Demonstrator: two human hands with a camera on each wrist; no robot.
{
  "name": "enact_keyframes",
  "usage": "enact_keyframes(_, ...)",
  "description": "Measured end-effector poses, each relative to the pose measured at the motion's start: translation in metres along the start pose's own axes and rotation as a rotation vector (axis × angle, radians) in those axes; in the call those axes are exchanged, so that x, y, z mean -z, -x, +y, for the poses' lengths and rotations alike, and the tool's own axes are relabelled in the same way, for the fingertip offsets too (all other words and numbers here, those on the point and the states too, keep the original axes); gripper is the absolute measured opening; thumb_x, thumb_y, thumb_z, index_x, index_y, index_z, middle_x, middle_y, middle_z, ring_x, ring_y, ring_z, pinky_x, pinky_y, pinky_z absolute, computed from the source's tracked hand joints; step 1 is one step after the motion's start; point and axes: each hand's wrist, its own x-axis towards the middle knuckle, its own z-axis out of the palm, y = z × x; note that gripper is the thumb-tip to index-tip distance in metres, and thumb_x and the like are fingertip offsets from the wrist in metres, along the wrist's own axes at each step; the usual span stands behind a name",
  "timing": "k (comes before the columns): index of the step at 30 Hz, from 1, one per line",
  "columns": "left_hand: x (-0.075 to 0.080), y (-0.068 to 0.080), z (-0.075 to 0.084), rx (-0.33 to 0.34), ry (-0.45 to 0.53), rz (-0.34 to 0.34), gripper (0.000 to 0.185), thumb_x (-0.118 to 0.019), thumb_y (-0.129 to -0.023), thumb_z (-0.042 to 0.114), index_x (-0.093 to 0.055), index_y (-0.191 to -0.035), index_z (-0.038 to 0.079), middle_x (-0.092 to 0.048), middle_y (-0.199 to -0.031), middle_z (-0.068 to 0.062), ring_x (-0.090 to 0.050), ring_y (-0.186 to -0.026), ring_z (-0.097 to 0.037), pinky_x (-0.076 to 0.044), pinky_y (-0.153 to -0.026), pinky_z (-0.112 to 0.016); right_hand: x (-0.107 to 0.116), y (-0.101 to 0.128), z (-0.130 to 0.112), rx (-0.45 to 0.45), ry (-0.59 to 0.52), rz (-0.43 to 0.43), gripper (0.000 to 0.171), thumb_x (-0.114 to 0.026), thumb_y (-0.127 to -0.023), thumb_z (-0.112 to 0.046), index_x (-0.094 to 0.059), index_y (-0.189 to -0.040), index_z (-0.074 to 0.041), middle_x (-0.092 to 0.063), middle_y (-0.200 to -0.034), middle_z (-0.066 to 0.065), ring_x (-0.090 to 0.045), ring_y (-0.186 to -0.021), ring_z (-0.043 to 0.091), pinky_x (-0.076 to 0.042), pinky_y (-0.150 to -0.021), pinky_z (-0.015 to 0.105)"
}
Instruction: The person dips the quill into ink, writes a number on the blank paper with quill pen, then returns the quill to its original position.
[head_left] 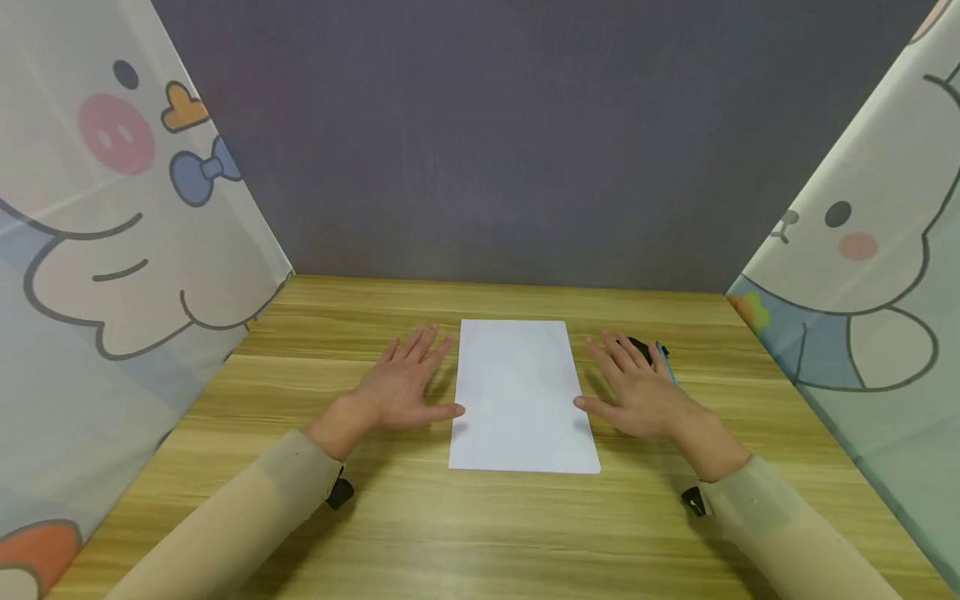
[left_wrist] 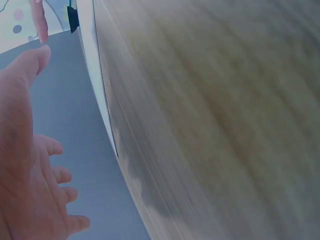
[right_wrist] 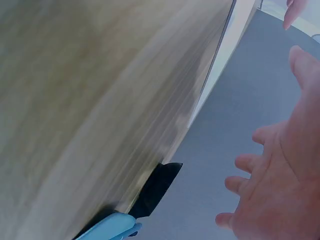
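A blank white sheet of paper [head_left: 517, 392] lies flat on the wooden table, upright in the head view. To its left is my left hand [head_left: 405, 387], palm down with fingers spread, its thumb tip over the paper's left edge. My right hand [head_left: 633, 392] mirrors it on the other side, thumb tip at the right edge. Both wrist views show the palms held above the tabletop with nothing in them. Partly hidden behind the right fingers are a black object [right_wrist: 155, 190] and a light blue, pen-like object [right_wrist: 107, 227].
The wood-grain table [head_left: 517, 533] runs back to a dark grey panel [head_left: 510, 142]. White cloths with cartoon animals, a left cloth [head_left: 150, 275] and a right cloth [head_left: 885, 275], flank the table. Dark wrist devices sit under both cuffs.
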Motion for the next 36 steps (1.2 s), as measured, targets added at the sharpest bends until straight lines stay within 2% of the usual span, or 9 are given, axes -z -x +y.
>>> enact_keyframes(3, -0.001, -0.001, -0.001, -0.008, 0.021, -0.039, 0.109, -0.061, -0.1, 0.075, -0.016, -0.178, 0.015, -0.005, -0.186, -0.018, -0.006, -0.173, -0.042, -0.011, -0.136, -0.071, 0.001, 0.001, 0.002, 0.029, -0.012, 0.066, 0.089, -0.06, -0.109, -0.06, -0.025, -0.176, -0.012, -0.025, -0.181, 0.02, -0.028, -0.166, 0.047, -0.013, -0.127, 0.082)
enact_keyframes(7, -0.001, -0.003, -0.004, -0.024, 0.062, -0.109, 0.098, -0.059, -0.105, 0.069, -0.022, -0.177, 0.014, -0.013, -0.185, -0.02, -0.011, -0.171, -0.047, -0.013, -0.135, -0.074, 0.009, 0.004, 0.01, 0.052, -0.046, 0.177, 0.069, -0.069, -0.109, -0.038, -0.044, -0.164, -0.006, -0.054, -0.161, 0.025, -0.055, -0.145, 0.05, -0.037, -0.119, 0.078)
enact_keyframes(9, -0.001, -0.003, -0.004, -0.03, 0.083, -0.136, 0.095, -0.06, -0.105, 0.068, -0.026, -0.176, 0.014, -0.017, -0.184, -0.021, -0.016, -0.17, -0.049, -0.014, -0.133, -0.075, 0.016, 0.006, 0.016, 0.039, -0.073, 0.192, 0.063, -0.068, -0.11, -0.032, -0.047, -0.161, -0.002, -0.059, -0.155, 0.028, -0.06, -0.138, 0.055, -0.045, -0.114, 0.076)
enact_keyframes(11, -0.002, -0.004, -0.005, -0.037, 0.103, -0.157, 0.093, -0.061, -0.106, 0.067, -0.029, -0.176, 0.014, -0.021, -0.183, -0.021, -0.019, -0.169, -0.049, -0.015, -0.133, -0.076, 0.022, 0.008, 0.024, 0.012, -0.099, 0.187, 0.062, -0.066, -0.111, -0.033, -0.047, -0.16, 0.001, -0.057, -0.155, 0.032, -0.061, -0.134, 0.058, -0.05, -0.11, 0.074)
enact_keyframes(16, -0.003, -0.006, -0.008, -0.044, 0.119, -0.206, 0.094, -0.061, -0.105, 0.067, -0.029, -0.176, 0.014, -0.021, -0.183, -0.021, -0.019, -0.169, -0.048, -0.015, -0.133, -0.075, 0.032, 0.016, 0.048, -0.056, -0.136, 0.168, 0.067, -0.06, -0.114, -0.039, -0.043, -0.164, 0.001, -0.051, -0.16, 0.034, -0.063, -0.13, 0.057, -0.056, -0.1, 0.071)
enact_keyframes(21, -0.003, -0.009, -0.007, -0.047, 0.119, -0.243, 0.093, -0.06, -0.105, 0.069, -0.028, -0.176, 0.018, -0.019, -0.184, -0.018, -0.016, -0.17, -0.047, -0.014, -0.134, -0.075, 0.037, 0.025, 0.07, -0.099, -0.166, 0.165, 0.068, -0.06, -0.114, -0.034, -0.038, -0.165, 0.005, -0.049, -0.16, 0.035, -0.061, -0.134, 0.058, -0.059, -0.094, 0.069)
enact_keyframes(28, -0.002, -0.01, -0.004, -0.038, 0.11, -0.278, 0.091, -0.059, -0.107, 0.067, -0.027, -0.177, 0.018, -0.016, -0.185, -0.017, -0.015, -0.171, -0.044, -0.013, -0.134, -0.074, 0.041, 0.033, 0.095, -0.106, -0.139, 0.171, 0.064, -0.065, -0.112, -0.024, -0.041, -0.16, 0.011, -0.051, -0.154, 0.039, -0.063, -0.126, 0.06, -0.058, -0.093, 0.07)
enact_keyframes(36, -0.004, -0.012, -0.007, -0.04, 0.124, -0.304, 0.087, -0.057, -0.109, 0.063, -0.027, -0.177, 0.018, -0.013, -0.185, -0.019, -0.015, -0.17, -0.047, -0.019, -0.133, -0.074, 0.043, 0.036, 0.108, -0.11, -0.099, 0.198, 0.058, -0.065, -0.11, -0.021, -0.047, -0.155, 0.012, -0.058, -0.144, 0.04, -0.068, -0.118, 0.057, -0.057, -0.092, 0.07)
